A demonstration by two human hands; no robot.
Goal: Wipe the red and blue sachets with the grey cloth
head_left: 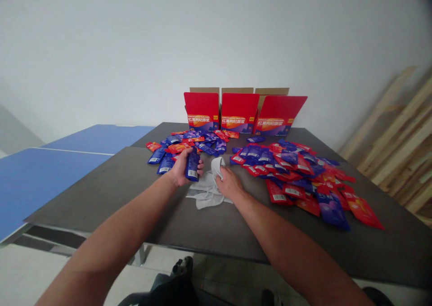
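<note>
A dark blue pouch (192, 164) stands upright in my left hand (181, 167), its barcode end down and my fingers closed round it. My right hand (231, 183) grips a bunched corner of a grey-white cloth (206, 193), and the rest of the cloth lies crumpled on the dark table (168, 216). Just beyond my left hand is a loose heap of blue and red pouches (178, 147). To the right of my right hand spreads a larger pile of red and blue pouches (297, 166).
Three open red cartons (239, 112) stand in a row at the table's back, near the white wall. On the left is a blue table-tennis table (50, 175). Wooden boards (401, 135) lean at the right. A chair part (182, 270) shows below the table edge.
</note>
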